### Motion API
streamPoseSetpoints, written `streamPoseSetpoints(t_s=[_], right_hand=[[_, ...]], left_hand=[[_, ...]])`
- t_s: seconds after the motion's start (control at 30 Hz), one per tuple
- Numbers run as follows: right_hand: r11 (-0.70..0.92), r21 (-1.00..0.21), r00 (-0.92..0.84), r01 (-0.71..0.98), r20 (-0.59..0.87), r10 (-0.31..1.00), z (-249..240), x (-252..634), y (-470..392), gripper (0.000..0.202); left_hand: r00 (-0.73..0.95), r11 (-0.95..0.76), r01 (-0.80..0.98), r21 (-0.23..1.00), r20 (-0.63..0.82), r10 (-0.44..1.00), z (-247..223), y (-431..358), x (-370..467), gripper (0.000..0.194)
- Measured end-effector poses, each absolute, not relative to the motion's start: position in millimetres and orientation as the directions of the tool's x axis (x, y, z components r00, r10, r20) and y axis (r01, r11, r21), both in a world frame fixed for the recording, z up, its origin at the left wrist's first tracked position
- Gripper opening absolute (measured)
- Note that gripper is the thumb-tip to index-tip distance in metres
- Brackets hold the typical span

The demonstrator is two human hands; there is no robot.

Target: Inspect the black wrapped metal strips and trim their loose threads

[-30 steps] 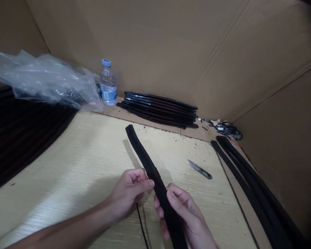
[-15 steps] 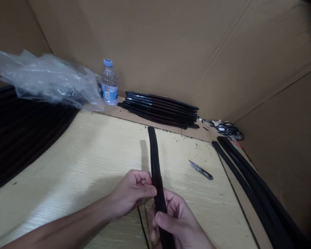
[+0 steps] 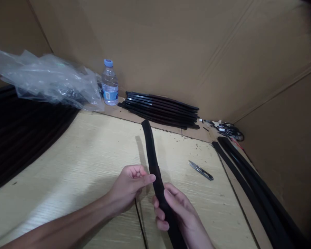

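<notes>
The right hand [image 3: 182, 209], fingers curled closed, grips a black strip [image 3: 150, 148] just rolled smooth face up. The left hand [image 3: 131, 183] pinches its edge, apparently steadying that side

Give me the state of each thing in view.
Held strip: slightly curved
Left hand: pinching held strip's edge
Right hand: gripping held strip
Thin cord: trailing below left hand
Snips: lying flat, unheld
Bottle: upright, capped
Clear plastic: crumpled
Strip bundle: lying, unheld
</notes>
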State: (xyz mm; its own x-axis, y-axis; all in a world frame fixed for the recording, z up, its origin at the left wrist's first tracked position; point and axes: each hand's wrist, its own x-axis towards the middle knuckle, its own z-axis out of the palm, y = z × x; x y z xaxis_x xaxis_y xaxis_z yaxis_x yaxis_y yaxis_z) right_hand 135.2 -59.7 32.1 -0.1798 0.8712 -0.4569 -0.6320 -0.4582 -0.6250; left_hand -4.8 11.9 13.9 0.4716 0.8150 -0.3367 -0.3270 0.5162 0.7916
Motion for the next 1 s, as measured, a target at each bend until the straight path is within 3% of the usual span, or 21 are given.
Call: streamPoseSetpoints(t_s=[0.1, 0.23, 0.33, 0.47, 0.7, 1.0], right_hand=[[-0.471, -0.688, -0.108, -0.552, -0.502, 0.858, 31.9, 135.1, -62.3, 0.041], [-0.493, -0.73, -0.154, -0.473, -0.483, 0.862, 31.7, 136.2, -64.4, 0.033], [-0.487, -0.717, -0.246, -0.499, -0.422, 0.873, 31.3, 137.3, -63.7, 0.028], [-0.46, -0.695, -0.236, -0.552, -0.399, 0.886, 33.8, 137.1, -62.1, 0.032], [-0.547, -0.541, -0.168, -0.639, -0.595, 0.786, 33.2, 131.2, -62.0, 0.037], [-0.638, -0.59, -0.131, -0.495, -0.675, 0.726, 29.5, 131.3, -61.9, 0.044]], left_hand=[[0.507, 0.494, -0.356, 0.793, -0.28, 0.815, 12.1, 12.3, -3.8, 0.037], [0.566, 0.521, -0.371, 0.769, -0.257, 0.783, 11.2, 11.6, -4.7, 0.037], [0.584, 0.544, -0.348, 0.764, -0.277, 0.763, 8.0, 10.2, -5.8, 0.036], [0.602, 0.535, -0.285, 0.795, -0.286, 0.746, 3.4, 8.6, -6.4, 0.035], [0.563, 0.414, -0.246, 0.877, -0.218, 0.797, 9.8, 3.3, -5.3, 0.036], [0.583, 0.372, -0.217, 0.903, -0.186, 0.791, 8.6, -5.8, -2.4, 0.032]])
